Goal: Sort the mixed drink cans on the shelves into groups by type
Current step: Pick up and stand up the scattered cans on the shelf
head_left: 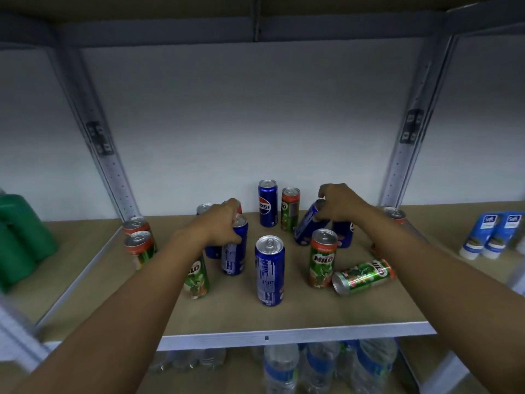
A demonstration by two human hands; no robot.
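Blue Pepsi cans and green Milo cans stand mixed on the tan shelf board point(298, 311). My left hand point(220, 223) grips the top of an upright Pepsi can point(234, 253). My right hand point(339, 204) holds the top of a Pepsi can point(305, 228) that leans to the right. Upright between my arms are a Pepsi can point(270, 270) and a Milo can point(323, 257). One Milo can point(363, 276) lies on its side at the right. At the back stand a Pepsi can point(267, 203) and a Milo can point(289, 209).
Two Milo cans point(139, 243) stand at the shelf's left edge, another can point(395, 214) at the right upright. Green bottles point(20, 237) fill the left bay, white-and-blue packs point(491, 234) the right one. Water bottles point(312, 368) sit on the shelf below.
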